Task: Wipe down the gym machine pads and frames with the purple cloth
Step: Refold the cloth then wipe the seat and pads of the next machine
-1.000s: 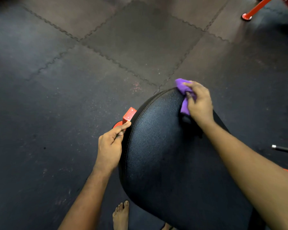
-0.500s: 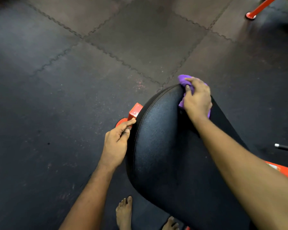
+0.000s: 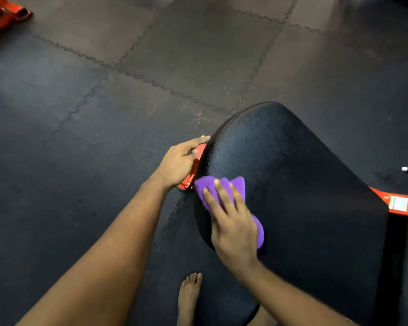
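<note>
You are pressing the crumpled purple cloth [image 3: 224, 190] flat against the near left edge of the black textured vinyl pad [image 3: 292, 184]. Your right hand [image 3: 233, 229] is doing this with fingers straight and spread, and the palm is hiding part of the cloth. Your left hand [image 3: 179, 161] is resting at the pad's left rim, index finger extended, the other fingers curling toward the orange steel frame [image 3: 194, 171]. Whether they are gripping it cannot be determined. Dark interlocking rubber floor tiles [image 3: 174, 55] are lying beneath.

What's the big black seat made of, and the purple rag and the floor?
The black pad looks like vinyl or faux leather: pebbled grain, slight sheen, seam along its edge. The purple cloth seems soft microfibre, fuzzy and matte. The floor looks like rubber or foam tiles, with jigsaw joints.
</note>
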`<state>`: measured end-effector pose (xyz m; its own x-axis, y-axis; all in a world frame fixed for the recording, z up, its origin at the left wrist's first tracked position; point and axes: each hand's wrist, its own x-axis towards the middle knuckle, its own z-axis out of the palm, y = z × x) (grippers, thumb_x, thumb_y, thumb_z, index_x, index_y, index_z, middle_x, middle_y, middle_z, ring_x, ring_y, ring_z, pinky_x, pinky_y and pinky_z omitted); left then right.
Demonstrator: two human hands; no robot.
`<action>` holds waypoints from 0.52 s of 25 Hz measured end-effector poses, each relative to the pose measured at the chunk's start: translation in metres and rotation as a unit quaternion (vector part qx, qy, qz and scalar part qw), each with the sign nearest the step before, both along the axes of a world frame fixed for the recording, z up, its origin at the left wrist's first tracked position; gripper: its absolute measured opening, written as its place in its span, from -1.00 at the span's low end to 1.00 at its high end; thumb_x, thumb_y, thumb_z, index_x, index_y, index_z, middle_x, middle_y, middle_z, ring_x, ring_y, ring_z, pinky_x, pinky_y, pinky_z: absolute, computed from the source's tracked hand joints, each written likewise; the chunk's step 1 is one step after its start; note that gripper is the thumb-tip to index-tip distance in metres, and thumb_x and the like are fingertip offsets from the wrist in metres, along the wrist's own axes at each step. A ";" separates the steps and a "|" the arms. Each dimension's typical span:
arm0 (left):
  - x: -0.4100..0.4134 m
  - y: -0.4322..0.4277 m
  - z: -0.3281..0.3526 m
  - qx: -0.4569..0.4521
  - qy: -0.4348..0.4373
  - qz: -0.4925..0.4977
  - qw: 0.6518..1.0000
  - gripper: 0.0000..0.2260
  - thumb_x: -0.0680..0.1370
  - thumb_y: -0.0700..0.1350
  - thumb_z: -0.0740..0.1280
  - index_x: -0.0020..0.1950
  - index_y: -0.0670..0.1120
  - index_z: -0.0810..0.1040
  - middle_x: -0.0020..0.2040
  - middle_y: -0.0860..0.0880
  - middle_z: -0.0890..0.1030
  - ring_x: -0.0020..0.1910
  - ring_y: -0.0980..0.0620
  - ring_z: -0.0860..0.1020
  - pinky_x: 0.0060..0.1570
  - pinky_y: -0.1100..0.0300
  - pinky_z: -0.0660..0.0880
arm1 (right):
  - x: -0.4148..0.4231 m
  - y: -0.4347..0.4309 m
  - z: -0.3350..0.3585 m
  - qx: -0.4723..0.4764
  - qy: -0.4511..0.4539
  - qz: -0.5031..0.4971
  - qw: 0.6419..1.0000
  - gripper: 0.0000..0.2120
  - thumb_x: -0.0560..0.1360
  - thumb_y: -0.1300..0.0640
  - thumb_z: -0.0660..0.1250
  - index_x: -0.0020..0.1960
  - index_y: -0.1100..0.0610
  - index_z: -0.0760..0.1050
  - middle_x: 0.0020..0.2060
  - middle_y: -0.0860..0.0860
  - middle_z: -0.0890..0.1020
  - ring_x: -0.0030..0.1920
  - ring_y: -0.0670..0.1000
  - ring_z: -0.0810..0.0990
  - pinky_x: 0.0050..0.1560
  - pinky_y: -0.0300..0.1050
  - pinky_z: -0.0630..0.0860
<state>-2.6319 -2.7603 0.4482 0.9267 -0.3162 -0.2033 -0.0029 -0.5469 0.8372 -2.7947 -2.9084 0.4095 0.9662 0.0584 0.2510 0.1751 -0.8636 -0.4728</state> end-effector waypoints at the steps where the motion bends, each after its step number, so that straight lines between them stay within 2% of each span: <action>1: 0.011 -0.005 -0.003 0.011 0.013 -0.027 0.999 -0.55 0.59 -0.34 0.17 0.42 -0.02 0.52 0.41 0.08 0.50 0.43 0.21 0.38 0.48 0.32 0.19 | -0.025 0.002 -0.005 0.006 0.005 -0.003 1.000 -0.47 0.53 0.19 0.23 0.50 -0.01 0.41 0.53 -0.01 0.36 0.51 0.20 0.33 0.14 0.15 0.58; 3: 0.030 -0.009 -0.015 0.019 0.021 -0.049 0.998 -0.55 0.53 -0.31 0.18 0.34 0.02 0.58 0.33 0.09 0.58 0.38 0.14 0.48 0.49 0.12 0.28 | -0.057 0.010 -0.011 0.036 0.019 -0.038 0.998 -0.49 0.56 0.15 0.22 0.50 -0.03 0.41 0.55 -0.02 0.33 0.54 0.19 0.28 0.22 0.22 0.52; 5: 0.039 -0.004 -0.020 0.003 0.018 -0.041 0.999 -0.60 0.53 -0.29 0.18 0.24 0.01 0.64 0.25 0.13 0.63 0.30 0.14 0.55 0.43 -0.02 0.37 | -0.037 0.015 -0.007 0.063 0.029 -0.087 0.994 -0.52 0.59 0.14 0.22 0.50 -0.06 0.42 0.55 -0.02 0.33 0.56 0.16 0.26 0.32 0.21 0.46; 8: 0.052 0.003 -0.018 -0.015 0.029 -0.066 0.997 -0.64 0.57 -0.35 0.19 0.20 -0.06 0.66 0.21 0.07 0.66 0.18 0.24 0.59 0.40 0.04 0.42 | 0.067 0.014 0.014 0.122 0.023 -0.182 0.975 -0.57 0.64 0.07 0.23 0.50 -0.10 0.40 0.53 -0.02 0.37 0.53 0.14 0.30 0.41 0.13 0.40; 10: 0.056 0.003 -0.012 -0.014 0.041 -0.099 0.994 -0.63 0.55 -0.38 0.18 0.15 -0.07 0.67 0.15 0.01 0.68 0.15 0.19 0.62 0.36 0.06 0.45 | 0.111 0.013 0.022 0.115 0.037 -0.246 0.962 -0.59 0.64 0.02 0.21 0.49 -0.14 0.40 0.51 -0.03 0.39 0.50 0.13 0.32 0.33 0.15 0.47; 13: 0.058 0.001 -0.009 -0.025 0.061 -0.091 0.994 -0.59 0.53 -0.39 0.18 0.13 0.01 0.68 0.17 0.04 0.67 0.17 0.17 0.61 0.38 0.00 0.44 | 0.064 0.041 0.014 0.059 0.025 -0.246 0.967 -0.52 0.59 0.14 0.25 0.49 -0.11 0.41 0.52 -0.03 0.39 0.53 0.13 0.30 0.21 0.09 0.55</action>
